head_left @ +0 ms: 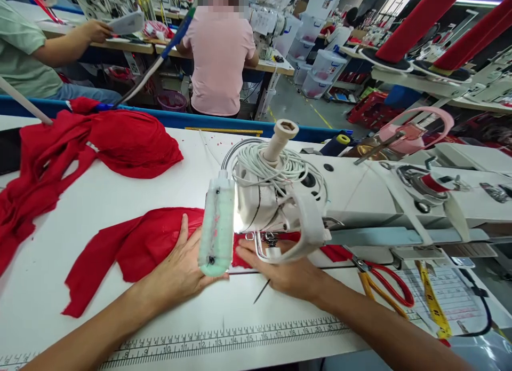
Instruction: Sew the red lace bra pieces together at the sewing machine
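Note:
A piece of red fabric (136, 243) lies flat on the white table (100, 195) and runs under the head of the white sewing machine (320, 195). My left hand (180, 267) rests flat on the fabric, fingers stretched out toward the machine, partly hidden behind the pale green lamp (218, 227). My right hand (286, 272) lies flat on the table just in front of the presser foot (271, 238), fingers extended and touching the fabric's edge.
A heap of red fabric (80, 147) lies at the table's left. Red-handled scissors (384, 285) and a yellow tape measure (434, 301) lie right of my hand. A printed ruler (224, 341) runs along the front edge. Two people sit at tables behind.

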